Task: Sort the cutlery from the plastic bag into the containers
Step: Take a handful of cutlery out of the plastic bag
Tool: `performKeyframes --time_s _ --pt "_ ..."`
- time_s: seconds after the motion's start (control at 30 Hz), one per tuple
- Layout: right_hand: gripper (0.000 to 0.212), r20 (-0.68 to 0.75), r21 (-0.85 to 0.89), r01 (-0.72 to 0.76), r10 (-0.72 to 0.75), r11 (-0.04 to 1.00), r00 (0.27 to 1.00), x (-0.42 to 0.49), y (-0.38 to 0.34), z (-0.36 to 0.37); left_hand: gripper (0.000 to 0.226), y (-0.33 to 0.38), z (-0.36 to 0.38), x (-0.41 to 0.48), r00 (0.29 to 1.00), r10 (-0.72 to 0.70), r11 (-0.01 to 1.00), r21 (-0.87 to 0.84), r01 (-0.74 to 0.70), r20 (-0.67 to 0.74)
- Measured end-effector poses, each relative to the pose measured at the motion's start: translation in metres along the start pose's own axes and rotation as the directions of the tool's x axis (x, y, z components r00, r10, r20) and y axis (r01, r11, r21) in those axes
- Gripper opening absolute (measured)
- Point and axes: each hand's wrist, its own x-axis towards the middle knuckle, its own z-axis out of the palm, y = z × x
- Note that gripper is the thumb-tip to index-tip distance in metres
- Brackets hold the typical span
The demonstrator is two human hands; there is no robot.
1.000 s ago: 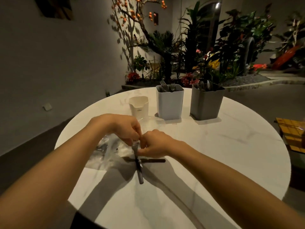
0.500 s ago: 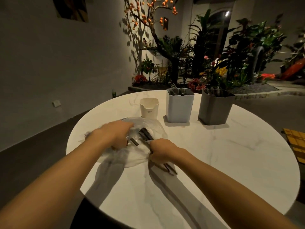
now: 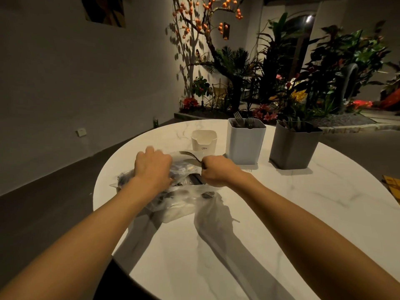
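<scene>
Right hand (image 3: 216,171): fingers curled round a utensil (image 3: 190,156) above the plastic bag (image 3: 184,204). Left hand (image 3: 152,169) rests on the bag; its finger state cannot be told. Hazard: snagging film may drag the remaining cutlery (image 3: 195,179) across the counter (image 3: 281,213).

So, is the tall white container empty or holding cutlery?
Holding cutlery: fork tines stand up above the rim of the tall white container.
</scene>
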Motion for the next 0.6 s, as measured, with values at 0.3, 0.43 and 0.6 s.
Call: performKeyframes --time_s 0.3,0.43,0.6 --pt "0.007 0.008 0.054 0.004 -0.005 0.999 1.000 0.025 -0.005 0.022 0.072 -0.005 0.036 0.014 0.991 -0.062 0.985 -0.156 0.080 0.119" --pt "0.014 0.045 0.064 -0.012 0.009 0.998 0.999 0.033 -0.007 0.028 0.025 -0.012 0.039 0.018 0.994 -0.084 0.941 -0.323 0.102 0.070" --pt "0.017 0.059 0.068 -0.055 0.051 0.996 0.997 0.045 -0.009 0.043 0.014 -0.022 0.041 0.027 0.980 -0.198 0.883 -0.436 0.172 -0.016"
